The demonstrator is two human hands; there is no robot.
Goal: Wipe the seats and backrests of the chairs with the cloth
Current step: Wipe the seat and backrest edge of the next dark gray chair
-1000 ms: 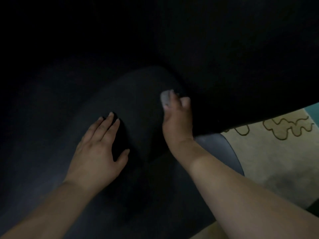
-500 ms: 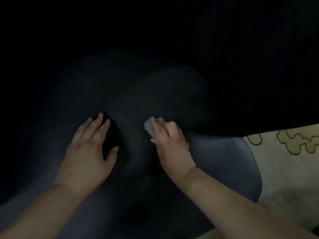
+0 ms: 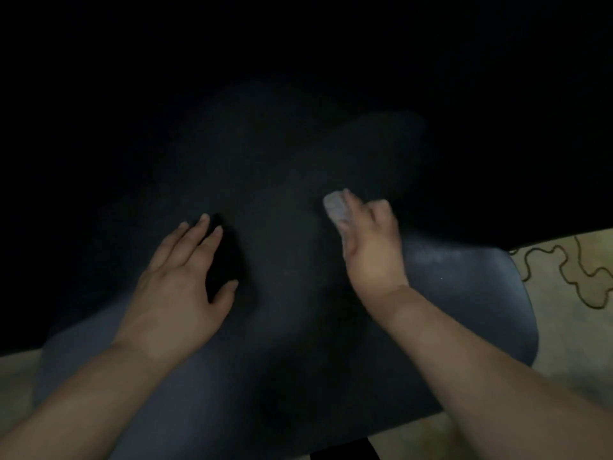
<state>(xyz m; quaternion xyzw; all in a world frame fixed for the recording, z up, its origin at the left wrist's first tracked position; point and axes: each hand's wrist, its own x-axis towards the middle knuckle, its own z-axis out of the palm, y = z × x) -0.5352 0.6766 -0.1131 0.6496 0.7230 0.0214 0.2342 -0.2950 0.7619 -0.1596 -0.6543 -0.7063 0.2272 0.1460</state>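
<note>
My right fingers (image 3: 348, 200) grip the cloth (image 3: 335, 205), pressing it on the chair (image 3: 464, 277); left hand (image 3: 180, 277) lies flat, fingers straight, steadying the seat.

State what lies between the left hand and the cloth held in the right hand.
Only bare dark chair seat lies between the left hand and the cloth that the right hand holds, as the head view shows.

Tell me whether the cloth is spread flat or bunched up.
Bunched up: the cloth shows only as a small pale wad sticking out from the right hand, whose fingers curl round it against the dark chair.
</note>
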